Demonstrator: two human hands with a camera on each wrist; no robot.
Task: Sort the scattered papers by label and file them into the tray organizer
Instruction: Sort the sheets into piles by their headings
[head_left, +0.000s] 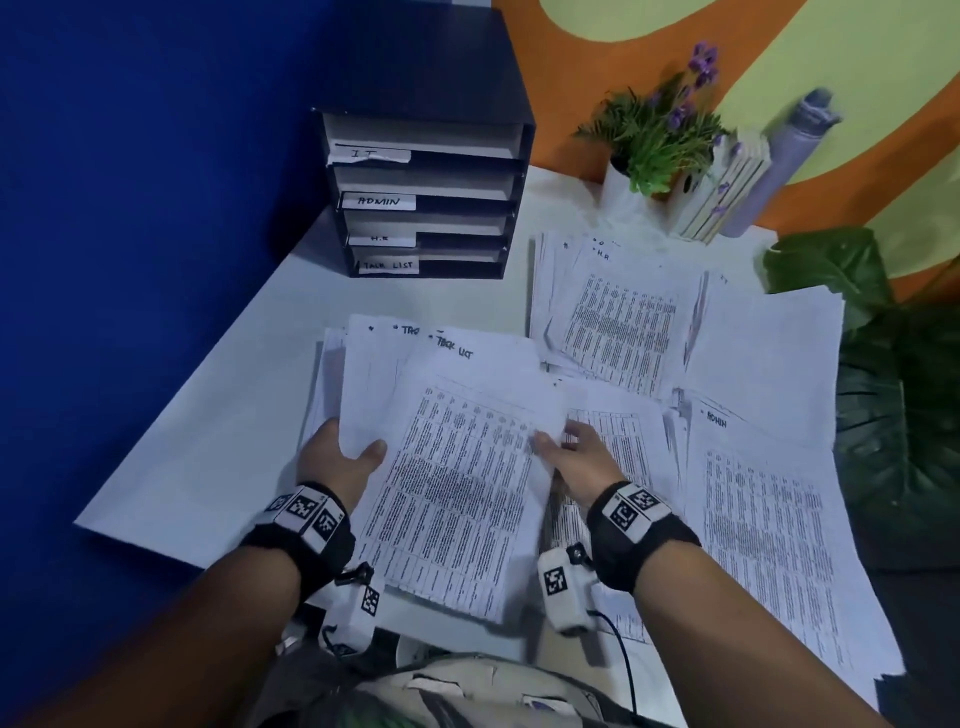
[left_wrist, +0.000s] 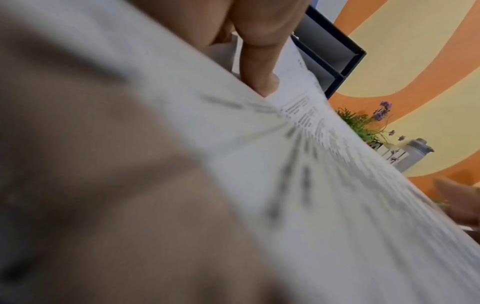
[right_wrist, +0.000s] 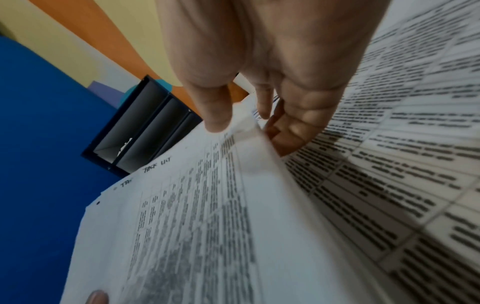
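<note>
A stack of printed sheets marked "Task List" (head_left: 457, 467) lies in front of me, and both hands hold it. My left hand (head_left: 343, 457) grips its left edge, thumb on top (left_wrist: 259, 67), fingers hidden beneath. My right hand (head_left: 571, 452) pinches the right edge, thumb over the paper (right_wrist: 215, 111) and fingers under it. The same stack fills the right wrist view (right_wrist: 194, 216). The black tray organizer (head_left: 426, 192) stands at the back left, with slots labelled IT, ADMIN, H.R and TASK LIST. An "H.R" pile (head_left: 618, 322) and an "ADMIN" pile (head_left: 763, 514) lie to the right.
The white table (head_left: 208, 441) meets a blue wall on the left. At the back right stand a potted plant with purple flowers (head_left: 660, 135), some books (head_left: 727, 187) and a grey bottle (head_left: 779, 161). A large green leaf (head_left: 893, 395) overhangs the right edge.
</note>
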